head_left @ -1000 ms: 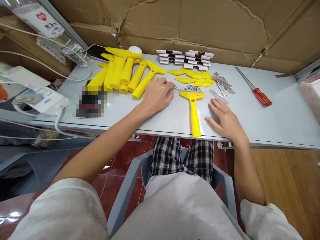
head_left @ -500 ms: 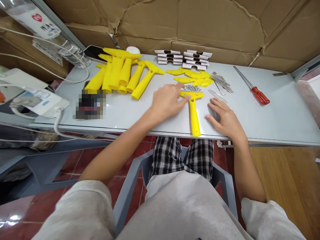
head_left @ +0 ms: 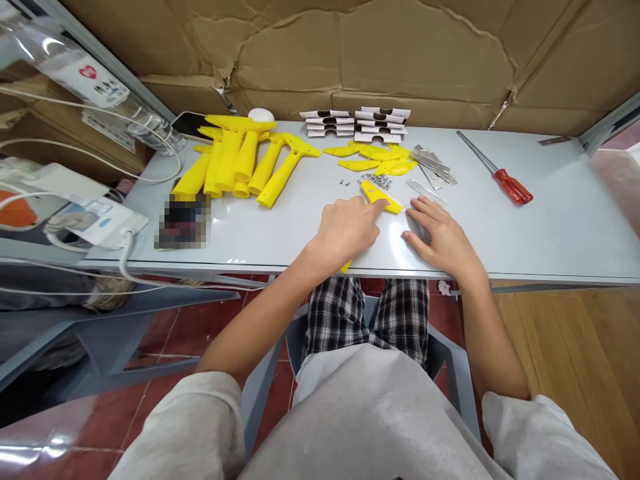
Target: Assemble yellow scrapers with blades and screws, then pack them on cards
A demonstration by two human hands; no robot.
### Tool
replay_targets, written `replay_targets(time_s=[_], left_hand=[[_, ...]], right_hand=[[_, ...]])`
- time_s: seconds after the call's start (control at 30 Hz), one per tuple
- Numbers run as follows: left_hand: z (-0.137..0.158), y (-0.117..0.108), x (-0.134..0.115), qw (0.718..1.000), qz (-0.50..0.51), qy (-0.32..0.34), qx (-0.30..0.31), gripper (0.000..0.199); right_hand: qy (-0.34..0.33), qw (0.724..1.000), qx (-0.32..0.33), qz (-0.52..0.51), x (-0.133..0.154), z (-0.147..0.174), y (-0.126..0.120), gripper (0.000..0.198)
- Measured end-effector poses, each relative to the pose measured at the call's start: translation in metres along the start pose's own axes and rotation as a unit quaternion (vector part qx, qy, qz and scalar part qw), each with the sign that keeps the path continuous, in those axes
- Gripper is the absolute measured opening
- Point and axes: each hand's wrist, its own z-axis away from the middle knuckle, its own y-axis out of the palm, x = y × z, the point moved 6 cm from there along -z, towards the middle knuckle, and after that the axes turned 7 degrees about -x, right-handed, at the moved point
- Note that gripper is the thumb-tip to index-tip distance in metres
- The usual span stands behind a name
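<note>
A yellow plastic scraper (head_left: 373,194) lies slanted on the table, its head showing two small screws and its handle mostly under my left hand (head_left: 349,228). My left index finger presses on the head near the lower screw; the other fingers are curled over the handle. My right hand (head_left: 440,237) rests flat on the tabletop with fingers apart, its fingertips close to a single metal blade (head_left: 425,192). Just beyond the scraper head is a heap of small screws (head_left: 379,180), with a couple of loose ones to its left.
Yellow scraper handles (head_left: 233,157) are piled at the left. Flat yellow covers (head_left: 375,159), metal blades (head_left: 433,165) and folded white cards (head_left: 383,125) sit at the back. A red-handled screwdriver (head_left: 513,187) lies right. A white power strip (head_left: 95,217) and bottle (head_left: 95,83) are far left.
The scraper has turned, its handle end swinging left toward me. My left hand has moved over the handle, and a few screws now lie apart from the heap. My right hand stays put.
</note>
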Motion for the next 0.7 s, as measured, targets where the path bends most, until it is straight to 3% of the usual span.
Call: replay_targets(time_s=[0.27, 0.57, 0.7], left_hand=[[0.011, 0.007, 0.0, 1.0, 0.011, -0.021, -0.01, 0.065], [0.009, 0.009, -0.001, 0.999, 0.003, 0.046, -0.013, 0.061], [0.002, 0.004, 0.014, 0.993, 0.08, 0.083, -0.034, 0.059]], right_hand=[[0.003, 1.0, 0.002, -0.006, 0.001, 0.0, 0.0, 0.07], [0.003, 1.0, -0.008, -0.003, -0.001, 0.0, 0.0, 0.071], [0.004, 0.999, -0.015, -0.03, 0.001, -0.004, -0.008, 0.066]])
